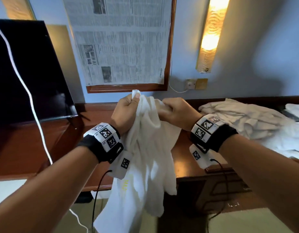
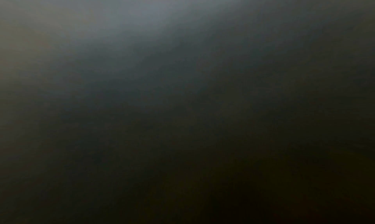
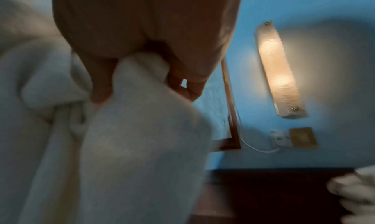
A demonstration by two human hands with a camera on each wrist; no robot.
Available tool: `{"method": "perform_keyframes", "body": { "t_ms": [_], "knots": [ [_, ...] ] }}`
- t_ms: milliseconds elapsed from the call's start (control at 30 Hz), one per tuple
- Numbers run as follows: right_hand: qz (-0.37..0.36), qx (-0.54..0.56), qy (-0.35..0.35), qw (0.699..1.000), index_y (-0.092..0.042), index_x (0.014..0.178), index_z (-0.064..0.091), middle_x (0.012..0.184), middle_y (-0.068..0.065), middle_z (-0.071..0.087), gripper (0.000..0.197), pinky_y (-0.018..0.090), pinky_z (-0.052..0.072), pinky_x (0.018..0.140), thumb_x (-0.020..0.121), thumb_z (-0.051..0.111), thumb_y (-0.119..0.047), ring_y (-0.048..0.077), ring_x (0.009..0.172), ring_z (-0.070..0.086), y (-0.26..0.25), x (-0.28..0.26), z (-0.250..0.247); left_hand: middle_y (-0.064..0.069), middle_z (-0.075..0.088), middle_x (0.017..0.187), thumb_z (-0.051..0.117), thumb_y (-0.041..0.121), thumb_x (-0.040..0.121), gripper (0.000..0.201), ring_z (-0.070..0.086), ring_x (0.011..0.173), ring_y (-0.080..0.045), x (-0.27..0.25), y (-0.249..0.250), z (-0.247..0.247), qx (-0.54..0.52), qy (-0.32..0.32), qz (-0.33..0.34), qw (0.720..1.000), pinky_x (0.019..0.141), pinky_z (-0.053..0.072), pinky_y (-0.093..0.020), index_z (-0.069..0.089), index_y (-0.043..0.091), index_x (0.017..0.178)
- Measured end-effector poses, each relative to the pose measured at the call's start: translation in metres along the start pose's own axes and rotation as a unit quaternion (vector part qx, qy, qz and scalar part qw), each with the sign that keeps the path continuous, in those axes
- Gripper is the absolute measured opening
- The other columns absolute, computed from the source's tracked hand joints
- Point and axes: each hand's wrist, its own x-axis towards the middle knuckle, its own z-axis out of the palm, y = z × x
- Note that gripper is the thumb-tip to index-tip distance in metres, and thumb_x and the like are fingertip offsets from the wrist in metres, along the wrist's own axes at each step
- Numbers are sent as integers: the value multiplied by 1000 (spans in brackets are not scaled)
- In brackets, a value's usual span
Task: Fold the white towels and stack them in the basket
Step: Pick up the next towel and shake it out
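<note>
White towel hangs bunched and unfolded in front of the person, held up over the near edge of the table, its lower end dangling below the tabletop. The left hand pinches a corner, thumb pressed on the cloth; the left wrist view is dark and shows nothing. The right hand has its fingers curled round a fold of the upper edge just beside. Farther back on the table, to the right, lies a heap of loose towels, unfolded. No basket can be made out. As I judge it, folding of this towel has barely begun: the corners are only being found, and the heap is left to do.
</note>
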Motion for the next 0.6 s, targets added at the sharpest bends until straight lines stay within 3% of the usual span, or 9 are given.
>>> {"method": "perform_keyframes", "body": {
  "t_ms": [67,167,267,333,400,467,533,600],
  "knots": [
    [48,15,-61,997,-12,65,55,61,-6,48,39,26,35,56,75,81,-38,3,56,39,15,-19,2,1,56,67,45,36,107,41,51,68,-16,8,3,6,-10,-3,3,1000,72,43,-34,53,21,69],
    [136,2,-92,986,-19,68,65,61,-8,59,21,20,41,55,80,80,-28,-1,52,48,42,-41,3,10,56,59,46,22,107,41,50,60,-10,11,9,18,-34,-1,0,999,68,43,-32,50,19,67],
    [214,24,-57,975,-16,77,73,66,-4,65,13,25,49,61,85,76,-26,6,59,58,73,-66,-7,15,50,54,43,12,104,44,44,56,-6,11,12,20,-37,4,30,999,63,38,-30,47,21,61],
    [241,38,-1,970,-8,75,72,64,1,60,19,29,44,59,86,75,-23,10,56,53,94,-79,-14,15,49,55,42,10,102,41,43,58,-6,11,9,18,-17,-4,53,998,62,37,-28,45,20,62],
    [260,55,69,962,-8,70,70,61,2,53,21,26,37,54,88,73,-18,1,47,43,106,-87,-21,15,50,60,45,14,94,32,43,62,-8,12,7,17,-6,-25,58,998,64,37,-30,47,22,63],
    [252,63,126,957,-10,77,73,62,1,56,13,19,36,51,90,70,-12,-2,45,45,108,-89,-28,16,52,63,47,18,88,28,45,63,-7,11,5,14,8,-69,46,997,65,38,-29,51,25,62],
    [236,64,174,954,-10,87,75,69,2,64,9,21,42,56,92,66,-9,-2,55,52,101,-83,-36,12,56,67,52,12,91,27,49,64,-5,10,7,8,2,-154,26,988,64,43,-24,59,23,68],
    [211,78,212,951,-8,92,75,80,6,70,12,27,52,64,92,62,-7,14,70,63,89,-68,-44,3,60,76,58,9,90,16,55,72,-9,7,14,-6,45,-277,26,959,69,46,-22,64,16,77]
  ]
}}
